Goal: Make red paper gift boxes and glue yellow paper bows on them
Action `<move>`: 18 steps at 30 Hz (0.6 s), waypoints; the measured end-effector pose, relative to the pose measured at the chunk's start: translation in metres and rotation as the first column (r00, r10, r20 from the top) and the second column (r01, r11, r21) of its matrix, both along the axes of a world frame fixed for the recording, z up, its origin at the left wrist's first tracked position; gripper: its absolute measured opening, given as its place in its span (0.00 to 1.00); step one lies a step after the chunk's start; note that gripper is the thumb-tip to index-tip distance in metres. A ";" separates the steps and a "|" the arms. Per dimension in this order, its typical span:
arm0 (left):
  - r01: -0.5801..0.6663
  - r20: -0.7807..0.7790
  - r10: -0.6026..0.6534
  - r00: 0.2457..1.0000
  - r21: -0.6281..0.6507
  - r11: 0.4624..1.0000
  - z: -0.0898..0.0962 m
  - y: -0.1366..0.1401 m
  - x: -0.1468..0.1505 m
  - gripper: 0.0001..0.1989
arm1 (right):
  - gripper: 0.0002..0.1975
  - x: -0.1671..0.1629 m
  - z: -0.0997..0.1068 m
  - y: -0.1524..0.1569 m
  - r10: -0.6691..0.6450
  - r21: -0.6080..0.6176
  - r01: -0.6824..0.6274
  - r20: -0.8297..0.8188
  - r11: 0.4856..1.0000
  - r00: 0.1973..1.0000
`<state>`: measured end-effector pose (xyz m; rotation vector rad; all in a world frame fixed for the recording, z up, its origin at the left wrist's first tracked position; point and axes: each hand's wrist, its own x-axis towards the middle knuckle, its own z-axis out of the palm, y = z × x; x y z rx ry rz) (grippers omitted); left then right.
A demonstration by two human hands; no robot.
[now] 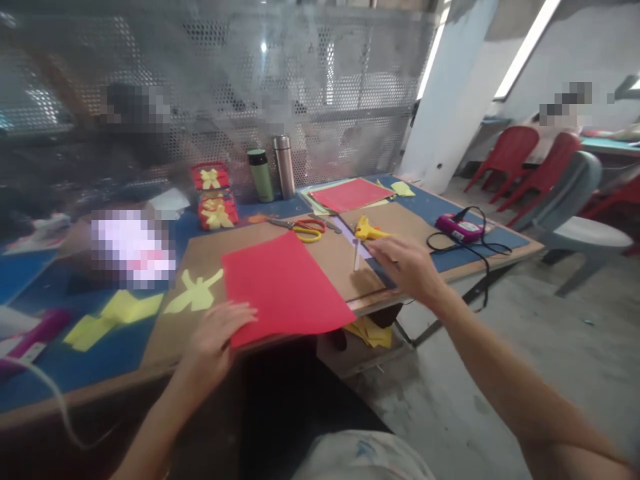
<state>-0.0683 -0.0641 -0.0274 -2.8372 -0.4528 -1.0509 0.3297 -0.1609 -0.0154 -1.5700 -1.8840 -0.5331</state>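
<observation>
Left hand (216,333) grips the sheet (285,287) by its edge, seemingly to steady it. Right hand (409,263) is at the glue gun (364,228); finger closure I cannot tell.

The red sheet (285,287) looks like smooth, matt paper or thin card, over dull brown cardboard (160,337). To its left, the yellow bow shape (196,295) is matt paper. The glue gun (367,231) is yellow plastic; the scissors (289,225) pair metal blades with smooth plastic handles. Far back, the tall flask (284,168) has a shiny metal finish before a perforated metal screen (370,100). At right, the red chairs (517,148) are smooth plastic, the floor (550,347) concrete-like
</observation>
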 end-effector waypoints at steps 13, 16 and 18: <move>-0.059 -0.020 0.058 0.998 -0.023 0.998 0.002 -0.002 0.004 0.24 | 0.09 0.101 0.015 0.044 -0.488 -0.388 0.565 0.284 0.728 0.825; -0.068 -0.025 0.067 0.997 -0.034 0.997 0.004 -0.002 0.007 0.24 | 0.08 0.108 0.026 0.041 -0.457 -0.367 0.522 0.252 0.770 0.853; -0.081 -0.036 0.079 0.996 -0.038 0.996 0.006 -0.005 0.012 0.23 | 0.09 0.093 0.030 0.037 -0.441 -0.321 0.500 0.243 0.804 0.864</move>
